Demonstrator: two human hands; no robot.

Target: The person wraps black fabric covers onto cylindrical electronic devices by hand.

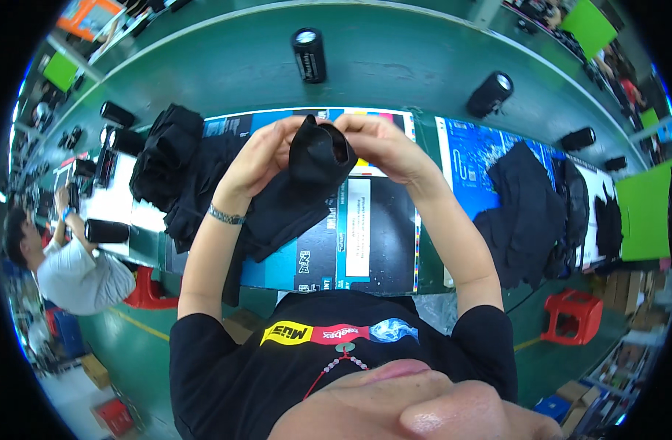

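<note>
A long green bench runs through a busy workshop, and printed blue and black sheets cover its near edge. Above these sheets, the left hand and the right hand hold one black fabric pouch between them. Both hands are closed on it: the fingers of each hand pinch the upper rim of the pouch, the left hand on the left side and the right hand on the right side. The pouch hangs down from the grip, so its long axis goes from the fingers toward the person, and its open mouth looks to be at the top. Both hands are equally near to it. A pile of black fabric lies toward the left end of the bench, another dark pile toward the right end. Black cylinders stand or lie along the far edge. Another person sits at the left
</note>
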